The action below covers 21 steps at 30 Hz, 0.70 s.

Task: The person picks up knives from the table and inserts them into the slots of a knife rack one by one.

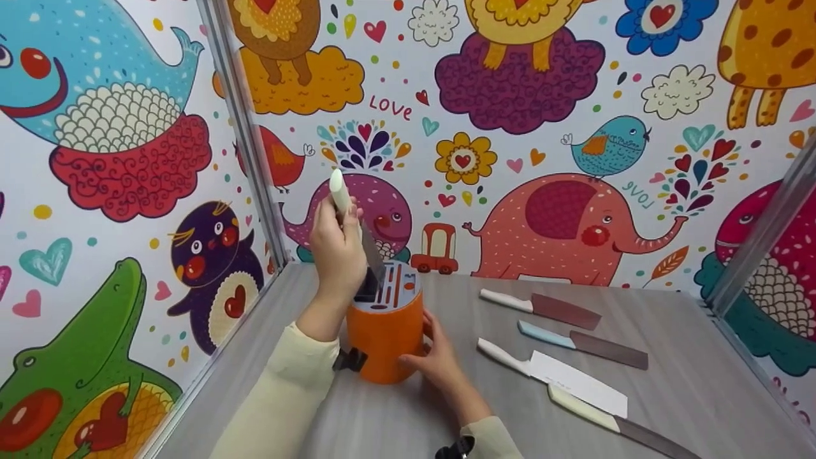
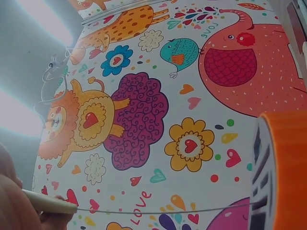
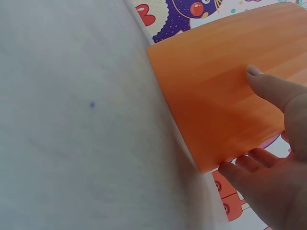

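Note:
My left hand (image 1: 338, 252) grips a knife by its pale handle (image 1: 338, 189), blade pointing down at the slotted grey top of an orange knife block (image 1: 386, 341). In the left wrist view the blade (image 2: 163, 212) shows edge-on as a thin line, its far end at a slot of the knife block (image 2: 292, 167). The palm partly hides the handle. Low on the block's right side, my right hand (image 1: 441, 357) holds it, thumb in front and fingers behind. The right wrist view shows thumb and fingertips (image 3: 230, 171) on the smooth orange wall.
On the grey table (image 1: 446, 421), right of the block, lie a white-handled cleaver with a reddish-brown blade (image 1: 564, 310), a blue-handled knife (image 1: 609, 349), a white-bladed cleaver (image 1: 580, 382) and a cream-handled knife (image 1: 583, 408). The last two overlap. Cartoon-printed walls (image 1: 408, 146) enclose the back and sides.

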{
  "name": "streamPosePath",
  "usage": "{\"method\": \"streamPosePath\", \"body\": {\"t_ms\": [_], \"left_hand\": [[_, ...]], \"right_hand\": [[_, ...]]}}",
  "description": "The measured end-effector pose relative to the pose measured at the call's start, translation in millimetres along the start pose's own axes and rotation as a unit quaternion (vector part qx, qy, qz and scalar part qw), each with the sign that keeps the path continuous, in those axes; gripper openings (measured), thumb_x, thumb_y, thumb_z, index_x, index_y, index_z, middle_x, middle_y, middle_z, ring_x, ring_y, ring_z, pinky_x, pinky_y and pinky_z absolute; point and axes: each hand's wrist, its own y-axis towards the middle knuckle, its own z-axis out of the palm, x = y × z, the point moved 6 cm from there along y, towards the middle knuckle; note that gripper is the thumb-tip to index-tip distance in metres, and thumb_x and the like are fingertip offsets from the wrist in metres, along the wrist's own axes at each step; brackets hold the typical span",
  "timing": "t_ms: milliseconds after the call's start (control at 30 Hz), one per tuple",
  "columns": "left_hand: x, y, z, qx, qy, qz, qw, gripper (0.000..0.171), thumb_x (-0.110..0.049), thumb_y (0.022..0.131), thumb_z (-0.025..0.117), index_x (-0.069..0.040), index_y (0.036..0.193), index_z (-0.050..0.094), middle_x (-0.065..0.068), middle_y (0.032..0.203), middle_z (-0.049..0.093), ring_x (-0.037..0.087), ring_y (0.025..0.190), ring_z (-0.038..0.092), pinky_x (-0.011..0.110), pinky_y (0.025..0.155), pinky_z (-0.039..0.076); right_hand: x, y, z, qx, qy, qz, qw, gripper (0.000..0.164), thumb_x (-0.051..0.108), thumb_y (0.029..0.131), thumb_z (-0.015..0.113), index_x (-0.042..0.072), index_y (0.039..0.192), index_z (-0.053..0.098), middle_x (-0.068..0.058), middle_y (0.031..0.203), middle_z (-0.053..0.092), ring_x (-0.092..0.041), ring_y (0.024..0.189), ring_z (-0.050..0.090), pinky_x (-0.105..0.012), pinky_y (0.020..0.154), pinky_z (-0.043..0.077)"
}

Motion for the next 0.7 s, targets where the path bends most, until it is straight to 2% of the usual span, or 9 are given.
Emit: {"method": "streamPosePath", "body": {"t_ms": [200, 367, 533, 700], "left_hand": [[5.8, -2.9, 7.4, -0.006, 0.015, 0.003, 0.9999, 0.033, -0.012, 0.110, 0.057, 0.005, 0.139, 0.057, 0.020, 0.123, 0.068, 0.029, 0.116, 0.073, 0.044, 0.106, 0.060], [26.3, -4.0, 16.5, 0.006, 0.019, -0.019, 0.9996, 0.032, -0.014, 0.111, 0.057, 0.004, 0.137, 0.058, 0.021, 0.123, 0.068, 0.031, 0.115, 0.073, 0.046, 0.106, 0.060], [62.7, -6.0, 26.6, 0.019, 0.033, -0.091, 0.9952, 0.030, -0.017, 0.111, 0.056, 0.004, 0.133, 0.060, 0.022, 0.119, 0.069, 0.035, 0.111, 0.074, 0.051, 0.100, 0.059], [96.8, -14.0, 37.3, 0.047, 0.026, -0.183, 0.9817, 0.032, -0.018, 0.113, 0.052, 0.003, 0.136, 0.059, 0.025, 0.126, 0.071, 0.037, 0.113, 0.075, 0.053, 0.100, 0.059]], "right_hand": [[1, 0, -2, 0.000, 0.003, 0.000, 1.000, 0.106, 0.029, 0.083, 0.093, 0.027, 0.167, 0.029, -0.009, 0.170, 0.040, -0.037, 0.157, 0.037, -0.065, 0.129, 0.027], [1, 1, -1, -0.002, -0.002, -0.002, 1.000, 0.105, 0.027, 0.083, 0.093, 0.027, 0.167, 0.029, -0.009, 0.169, 0.042, -0.036, 0.156, 0.039, -0.064, 0.129, 0.028], [2, 1, -2, -0.005, -0.003, -0.005, 1.000, 0.106, 0.023, 0.084, 0.093, 0.025, 0.167, 0.029, -0.011, 0.168, 0.042, -0.039, 0.155, 0.040, -0.065, 0.128, 0.030], [3, 2, -3, -0.004, 0.012, -0.010, 1.000, 0.104, 0.014, 0.083, 0.092, 0.020, 0.167, 0.030, -0.014, 0.166, 0.043, -0.042, 0.154, 0.040, -0.065, 0.128, 0.031]]}}
